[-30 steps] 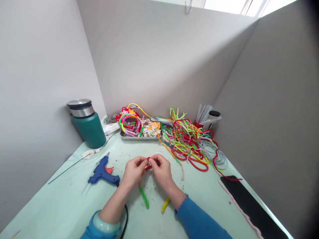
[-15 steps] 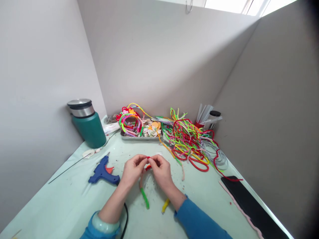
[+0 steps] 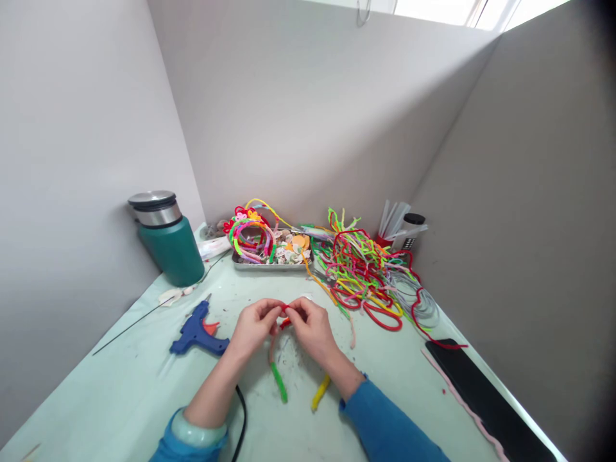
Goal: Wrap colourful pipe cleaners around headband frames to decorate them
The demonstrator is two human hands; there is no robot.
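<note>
Pale green counter, grey corner walls. Fuzzy pipe cleaner — red at top, green tail trailing down — pinched between left hand and right hand, fingertips closed on it.

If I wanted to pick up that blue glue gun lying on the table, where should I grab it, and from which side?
Probably by its handle. The blue glue gun lies flat left of the left hand, nozzle pointing away toward the green flask, handle end and black cord nearest the person. Come from above on the near side, away from the nozzle tip.

The left hand and right hand are shifted slightly nearer the glue gun; the red pipe cleaner is bent further between them.
</note>
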